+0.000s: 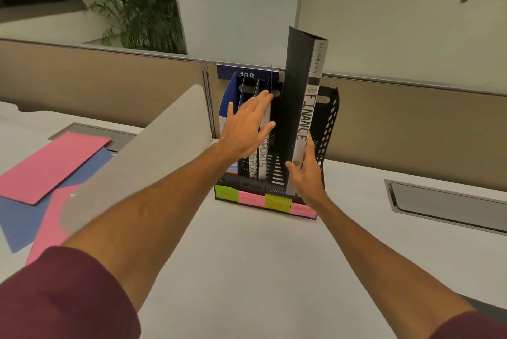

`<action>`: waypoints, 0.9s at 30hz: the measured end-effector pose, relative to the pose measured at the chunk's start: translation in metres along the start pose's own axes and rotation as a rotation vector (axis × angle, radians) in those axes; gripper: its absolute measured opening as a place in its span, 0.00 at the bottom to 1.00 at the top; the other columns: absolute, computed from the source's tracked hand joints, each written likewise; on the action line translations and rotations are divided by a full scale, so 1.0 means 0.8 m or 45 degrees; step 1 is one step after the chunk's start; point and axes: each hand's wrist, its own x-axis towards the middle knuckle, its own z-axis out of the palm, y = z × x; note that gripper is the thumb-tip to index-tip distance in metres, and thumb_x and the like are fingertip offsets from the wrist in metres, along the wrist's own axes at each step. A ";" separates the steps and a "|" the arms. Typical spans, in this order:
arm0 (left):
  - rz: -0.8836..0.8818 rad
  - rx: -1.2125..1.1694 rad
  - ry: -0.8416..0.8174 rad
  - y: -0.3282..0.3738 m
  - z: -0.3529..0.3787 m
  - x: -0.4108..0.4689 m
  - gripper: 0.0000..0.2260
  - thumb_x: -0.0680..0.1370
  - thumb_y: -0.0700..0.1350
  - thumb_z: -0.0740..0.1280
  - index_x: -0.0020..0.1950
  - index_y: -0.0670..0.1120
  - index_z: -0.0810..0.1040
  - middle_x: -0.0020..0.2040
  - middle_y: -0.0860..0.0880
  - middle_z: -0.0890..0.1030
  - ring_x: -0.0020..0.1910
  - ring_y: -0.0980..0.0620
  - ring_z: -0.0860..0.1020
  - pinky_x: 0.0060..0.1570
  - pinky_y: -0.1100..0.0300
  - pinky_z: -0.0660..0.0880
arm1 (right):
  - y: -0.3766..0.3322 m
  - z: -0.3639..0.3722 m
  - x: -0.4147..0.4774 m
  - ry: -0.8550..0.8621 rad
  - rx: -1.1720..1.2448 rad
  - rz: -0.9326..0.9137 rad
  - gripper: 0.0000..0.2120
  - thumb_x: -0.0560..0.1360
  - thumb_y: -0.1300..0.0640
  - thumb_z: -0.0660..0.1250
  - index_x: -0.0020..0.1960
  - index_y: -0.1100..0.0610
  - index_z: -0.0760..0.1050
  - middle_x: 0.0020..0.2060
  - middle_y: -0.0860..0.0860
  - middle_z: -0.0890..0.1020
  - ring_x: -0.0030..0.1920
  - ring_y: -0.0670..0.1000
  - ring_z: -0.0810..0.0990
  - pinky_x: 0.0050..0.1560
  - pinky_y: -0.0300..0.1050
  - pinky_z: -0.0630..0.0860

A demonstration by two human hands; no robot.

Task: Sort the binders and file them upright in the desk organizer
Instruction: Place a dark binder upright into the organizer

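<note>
A black mesh desk organizer [329,130] stands at the back of the white desk, with green and pink sticky labels [263,200] along its front edge. My right hand [304,174] grips the lower spine of a black binder marked FINANCE [301,108], held upright in the organizer's right-hand part. My left hand [247,126] rests with straight fingers against the binders marked SPORTS [260,157] standing in the middle slots. A blue folder [226,102] stands in the leftmost slot.
Pink folders [52,166] and blue folders [19,218] lie flat on the desk at the left, beyond a grey curved divider [142,155]. A recessed cable tray [444,201] sits in the desk at the right. Beige partition panels [411,124] run behind the organizer.
</note>
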 end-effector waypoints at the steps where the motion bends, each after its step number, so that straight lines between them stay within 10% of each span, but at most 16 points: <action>1: -0.019 -0.014 0.021 -0.002 0.003 -0.001 0.28 0.80 0.54 0.59 0.78 0.51 0.53 0.78 0.52 0.55 0.76 0.50 0.56 0.73 0.36 0.48 | 0.001 0.001 0.004 -0.003 0.000 0.000 0.39 0.77 0.64 0.64 0.78 0.47 0.44 0.76 0.48 0.59 0.67 0.37 0.62 0.66 0.44 0.65; 7: -0.033 -0.058 0.079 -0.011 0.013 -0.002 0.29 0.80 0.53 0.61 0.78 0.51 0.54 0.78 0.52 0.55 0.75 0.50 0.60 0.71 0.34 0.51 | 0.007 0.011 0.019 -0.005 -0.022 -0.045 0.39 0.77 0.64 0.64 0.78 0.48 0.44 0.76 0.50 0.59 0.74 0.52 0.62 0.70 0.54 0.64; 16: -0.017 -0.053 0.106 -0.014 0.014 -0.004 0.29 0.79 0.51 0.62 0.77 0.50 0.54 0.78 0.52 0.55 0.74 0.49 0.62 0.71 0.35 0.53 | 0.024 0.024 0.023 -0.123 -0.024 -0.086 0.44 0.76 0.69 0.63 0.74 0.36 0.43 0.77 0.48 0.56 0.76 0.50 0.58 0.73 0.57 0.61; 27: -0.023 -0.036 0.069 -0.013 0.015 -0.003 0.31 0.79 0.51 0.63 0.78 0.51 0.51 0.79 0.52 0.52 0.75 0.49 0.60 0.71 0.34 0.52 | 0.048 0.036 0.011 -0.207 -0.208 0.053 0.45 0.74 0.73 0.62 0.78 0.47 0.39 0.77 0.49 0.52 0.76 0.49 0.55 0.73 0.50 0.58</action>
